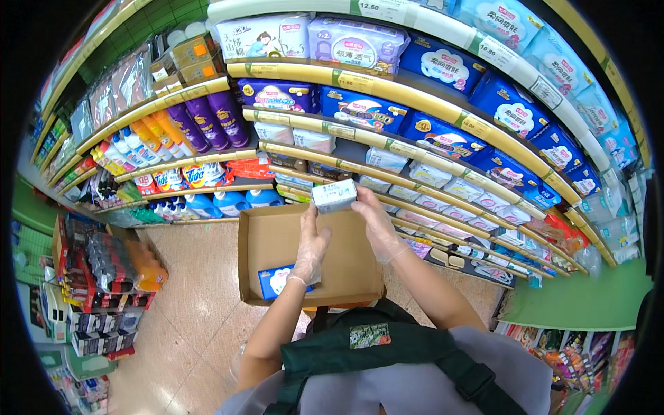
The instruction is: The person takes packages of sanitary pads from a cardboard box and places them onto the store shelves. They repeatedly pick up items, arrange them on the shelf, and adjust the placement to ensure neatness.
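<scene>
A small white pack (333,196) with printed writing is held up in front of the shelves, above the far edge of an open cardboard box (252,233). My right hand (381,225), in a clear plastic glove, grips the pack's right end. At its lower left corner are the fingers of my left hand (310,249), gloved the same way, with the thumb apart from the pack. A blue pack of sanitary pads (272,282) lies in the box's near left corner, partly hidden by my left wrist.
Curved-looking shelves (332,72) of pad packs cross the view ahead. Detergent bottles (228,202) and purple spray cans (207,122) fill the shelves to the left. Stacked drink bottles (111,262) stand on the left, beyond the tiled floor (192,275).
</scene>
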`<move>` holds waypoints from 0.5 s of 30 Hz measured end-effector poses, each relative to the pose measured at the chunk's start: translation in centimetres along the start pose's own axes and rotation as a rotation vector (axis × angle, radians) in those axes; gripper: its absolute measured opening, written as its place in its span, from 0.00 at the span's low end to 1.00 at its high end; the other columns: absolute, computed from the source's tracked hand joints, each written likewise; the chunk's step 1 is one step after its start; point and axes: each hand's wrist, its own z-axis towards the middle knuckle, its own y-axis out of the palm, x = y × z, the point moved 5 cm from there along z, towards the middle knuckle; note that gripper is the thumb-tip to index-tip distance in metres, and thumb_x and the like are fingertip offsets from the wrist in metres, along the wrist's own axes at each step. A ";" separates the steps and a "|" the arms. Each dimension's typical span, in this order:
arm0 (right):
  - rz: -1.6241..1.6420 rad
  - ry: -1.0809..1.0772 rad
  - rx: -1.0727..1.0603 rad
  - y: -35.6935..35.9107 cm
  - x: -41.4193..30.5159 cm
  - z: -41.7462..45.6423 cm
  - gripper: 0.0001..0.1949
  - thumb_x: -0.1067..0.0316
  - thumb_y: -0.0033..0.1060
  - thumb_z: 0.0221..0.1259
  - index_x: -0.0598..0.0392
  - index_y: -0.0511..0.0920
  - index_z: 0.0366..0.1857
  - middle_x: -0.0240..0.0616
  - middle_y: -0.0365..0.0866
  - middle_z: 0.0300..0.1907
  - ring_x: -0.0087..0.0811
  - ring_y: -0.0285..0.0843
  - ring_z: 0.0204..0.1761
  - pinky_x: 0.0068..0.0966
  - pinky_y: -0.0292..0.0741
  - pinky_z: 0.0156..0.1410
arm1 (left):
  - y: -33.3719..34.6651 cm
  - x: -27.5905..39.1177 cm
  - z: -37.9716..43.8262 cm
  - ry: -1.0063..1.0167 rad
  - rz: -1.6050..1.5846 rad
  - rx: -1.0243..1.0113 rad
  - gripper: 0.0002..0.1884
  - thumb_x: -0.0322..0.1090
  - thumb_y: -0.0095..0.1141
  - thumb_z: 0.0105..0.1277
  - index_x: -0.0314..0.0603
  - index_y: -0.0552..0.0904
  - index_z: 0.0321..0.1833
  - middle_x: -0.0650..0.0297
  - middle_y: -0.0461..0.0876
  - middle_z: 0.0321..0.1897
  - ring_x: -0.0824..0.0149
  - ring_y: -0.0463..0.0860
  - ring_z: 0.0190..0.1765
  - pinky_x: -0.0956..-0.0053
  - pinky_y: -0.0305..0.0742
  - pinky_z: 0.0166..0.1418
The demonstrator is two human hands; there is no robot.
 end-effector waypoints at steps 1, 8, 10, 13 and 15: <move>-0.020 -0.032 0.000 0.1 -1.0 0.6 0.26 0.70 0.48 0.67 0.57 0.64 0.70 0.40 0.68 0.66 0.31 0.63 0.70 0.31 0.57 0.76 | 0.2 0.6 0.9 0.038 -0.063 0.020 0.37 0.26 0.48 0.64 0.36 0.55 0.79 0.45 0.60 0.71 0.51 0.58 0.77 0.64 0.52 0.79; -0.121 -0.111 0.073 -0.8 -3.8 3.8 0.30 0.69 0.48 0.67 0.53 0.60 0.76 0.42 0.63 0.72 0.32 0.57 0.75 0.31 0.51 0.79 | 1.9 2.4 5.5 -0.039 -0.354 -0.056 0.40 0.24 0.44 0.67 0.46 0.48 0.82 0.56 0.49 0.81 0.60 0.48 0.82 0.68 0.45 0.81; -0.121 -0.100 0.058 -1.3 -3.6 4.4 0.33 0.68 0.48 0.67 0.50 0.55 0.78 0.45 0.56 0.77 0.38 0.46 0.80 0.36 0.43 0.82 | 2.3 1.9 6.5 -0.011 -0.362 -0.065 0.40 0.23 0.45 0.67 0.49 0.49 0.83 0.56 0.49 0.82 0.61 0.48 0.82 0.68 0.46 0.81; -0.117 -0.113 0.066 -2.6 -3.4 5.1 0.33 0.69 0.47 0.68 0.51 0.55 0.78 0.44 0.56 0.77 0.38 0.46 0.80 0.37 0.43 0.82 | 3.2 1.6 7.5 0.026 -0.363 -0.106 0.40 0.22 0.44 0.67 0.48 0.49 0.82 0.56 0.49 0.82 0.61 0.48 0.83 0.69 0.46 0.81; -0.123 -0.140 0.070 -4.1 -2.2 6.1 0.33 0.69 0.47 0.69 0.52 0.54 0.78 0.44 0.55 0.78 0.38 0.46 0.81 0.36 0.44 0.82 | 3.7 1.9 7.9 0.024 -0.371 -0.130 0.40 0.22 0.43 0.66 0.48 0.48 0.83 0.55 0.48 0.82 0.61 0.48 0.83 0.68 0.45 0.81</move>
